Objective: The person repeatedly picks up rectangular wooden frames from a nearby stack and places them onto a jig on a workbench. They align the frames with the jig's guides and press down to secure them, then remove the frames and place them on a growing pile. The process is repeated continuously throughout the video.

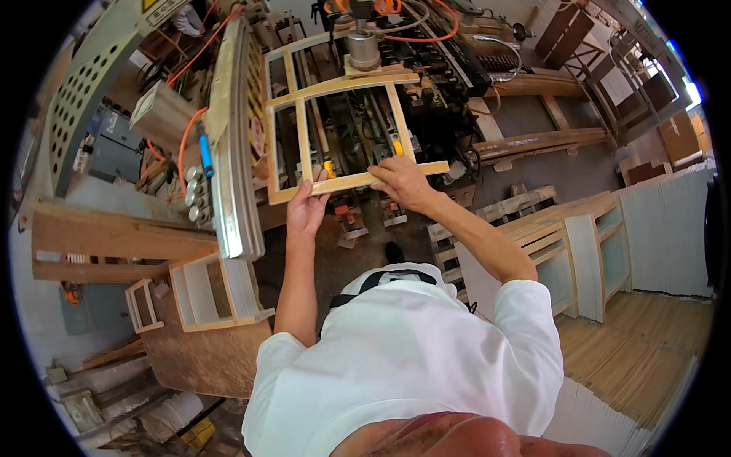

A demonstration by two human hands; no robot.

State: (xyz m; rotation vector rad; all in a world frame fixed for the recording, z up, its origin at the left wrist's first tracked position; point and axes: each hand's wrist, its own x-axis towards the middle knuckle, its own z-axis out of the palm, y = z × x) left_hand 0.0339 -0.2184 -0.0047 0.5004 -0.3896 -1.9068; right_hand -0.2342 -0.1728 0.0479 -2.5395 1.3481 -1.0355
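A pale wooden frame (350, 182) with crossing rails lies in a machine in front of me, its near rail towards my body. My left hand (306, 212) holds that rail left of its middle, palm turned up and fingers curled against the wood. Further right, my right hand (403, 184) grips the same rail from above, its fingertips partly hidden. A metal press cylinder (363, 52) stands over the frame's middle rail. Inside the frame openings, yellow parts (329, 166) of the machine show close to both hands.
A long metal beam (232, 152) runs along the left, with an orange hose (183, 145) beside it. Behind me on the right are stacked frames (563, 266) and a slatted pallet (518, 204). More white-panelled frames (213, 293) stand on a brown board (198, 358) at left.
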